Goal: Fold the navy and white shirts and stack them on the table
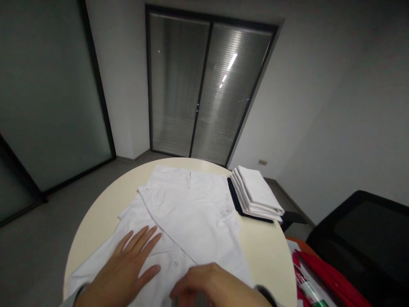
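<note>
Both hands are resting on a white shirt [188, 209] at the near edge of the round tabletop [96, 213]. The left hand [128, 266] is lying flat on the shirt with its fingers spread apart, holding nothing. The right hand [217, 285] is curling its fingers down onto the shirt's near edge; I cannot tell if it is pinching the cloth. Just right of the shirt, a stack of folded white cloths [255, 194] is sitting.
</note>
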### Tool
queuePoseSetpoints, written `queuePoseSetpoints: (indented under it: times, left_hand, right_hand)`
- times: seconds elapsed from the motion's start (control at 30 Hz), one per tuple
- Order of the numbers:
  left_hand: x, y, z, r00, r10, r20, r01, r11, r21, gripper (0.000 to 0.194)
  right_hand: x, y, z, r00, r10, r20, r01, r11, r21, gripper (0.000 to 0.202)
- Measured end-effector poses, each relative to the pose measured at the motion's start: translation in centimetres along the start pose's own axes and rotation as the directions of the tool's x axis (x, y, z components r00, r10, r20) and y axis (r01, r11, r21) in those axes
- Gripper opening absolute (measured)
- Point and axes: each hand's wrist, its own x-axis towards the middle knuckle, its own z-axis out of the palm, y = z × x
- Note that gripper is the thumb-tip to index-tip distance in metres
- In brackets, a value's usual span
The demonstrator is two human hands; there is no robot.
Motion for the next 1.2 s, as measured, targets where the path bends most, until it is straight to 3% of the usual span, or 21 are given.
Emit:
queuePoseSetpoints:
  times: [0.13, 0.23, 0.33, 0.43, 0.57, 0.67, 0.73, 0.83, 0.9, 0.97, 1.07, 1.13, 1.2]
  left_hand:
    - [1.4, 0.8, 1.2, 1.000, -0.016, 0.018, 0.016, 1.000, -0.004, 0.057]
    - [2.5, 1.1, 1.0, 0.997, -0.012, 0.072, 0.013, 1.000, -0.012, 0.056]
    - [3.2, 0.9, 1.1, 0.999, -0.014, 0.043, 0.014, 1.000, 0.002, 0.056]
    - [3.5, 0.3, 1.8, 1.000, 0.006, -0.008, -0.006, 0.999, 0.032, 0.057]
    - [3.3, -0.3, 2.3, 0.999, 0.038, 0.009, -0.038, 0.997, 0.071, 0.056]
    - [2.9, -0.6, 2.0, 0.999, 0.049, 0.008, -0.049, 0.997, 0.062, 0.054]
    - [2.7, -0.9, 1.8, 0.998, 0.061, -0.032, -0.059, 0.997, 0.048, 0.050]
    - [3.1, -0.9, 0.9, 0.991, 0.090, -0.103, -0.087, 0.996, 0.036, 0.037]
    - [4.3, -0.2, -0.6, 0.984, 0.148, -0.099, -0.148, 0.989, 0.004, 0.034]
    - [6.2, 1.2, -2.5, 0.983, 0.183, -0.003, -0.183, 0.981, -0.061, 0.038]
    - [10.1, 4.2, -5.2, 0.954, 0.153, 0.259, -0.120, 0.983, -0.137, 0.034]
    - [13.4, 6.1, -5.6, 0.909, 0.174, 0.379, -0.122, 0.980, -0.159, 0.027]
    - [16.9, 7.6, -4.6, 0.890, 0.226, 0.396, -0.160, 0.968, -0.191, 0.026]
  right_hand:
    - [8.5, 1.4, -1.5, 0.995, 0.032, -0.094, -0.061, 0.946, -0.318, 0.039]
    - [15.8, 3.4, -0.8, 0.977, 0.065, -0.204, -0.165, 0.837, -0.522, 0.051]
    - [21.7, 5.4, 0.5, 0.951, 0.107, -0.291, -0.261, 0.784, -0.563, 0.060]
    - [25.3, 6.7, 1.1, 0.921, 0.150, -0.361, -0.339, 0.765, -0.548, 0.051]
    - [26.4, 7.5, -0.4, 0.892, 0.190, -0.411, -0.403, 0.747, -0.529, 0.026]
    - [24.4, 7.1, -3.4, 0.869, 0.194, -0.456, -0.435, 0.740, -0.513, 0.025]
    - [21.3, 6.3, -6.0, 0.837, 0.173, -0.520, -0.461, 0.734, -0.498, 0.025]
    - [13.9, 4.4, -9.8, 0.768, 0.097, -0.633, -0.489, 0.727, -0.483, 0.024]
    - [7.7, 3.5, -11.3, 0.705, -0.067, -0.706, -0.428, 0.754, -0.498, 0.018]
    - [1.2, 3.8, -11.5, 0.632, -0.149, -0.760, -0.441, 0.738, -0.511, 0.013]
    - [-6.8, 6.2, -9.9, 0.529, -0.169, -0.831, -0.560, 0.667, -0.492, 0.009]
    - [-10.2, 7.7, -8.2, 0.457, -0.172, -0.873, -0.628, 0.632, -0.454, 0.010]
    - [-11.8, 8.3, -6.5, 0.403, -0.192, -0.895, -0.673, 0.600, -0.432, 0.009]
